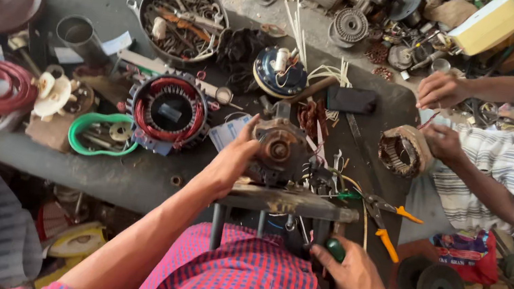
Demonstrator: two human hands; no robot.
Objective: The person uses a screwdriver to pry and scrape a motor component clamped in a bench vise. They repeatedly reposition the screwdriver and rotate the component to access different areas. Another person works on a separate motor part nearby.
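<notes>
A person's left hand (231, 161) clamps the side of a rusty motor housing (278, 149) seated on a metal stand (289, 203) at the near edge of a cluttered workbench (128, 176). The right hand (353, 273) closes around a green-handled tool (334, 248) just below the stand. Orange-handled pliers (389, 220) lie beside it. Left, a red-wound stator (168, 112) sits near a pan of spanners (182, 19). Opposite, a co-worker's hands (440, 115) work over another stator (404, 150).
</notes>
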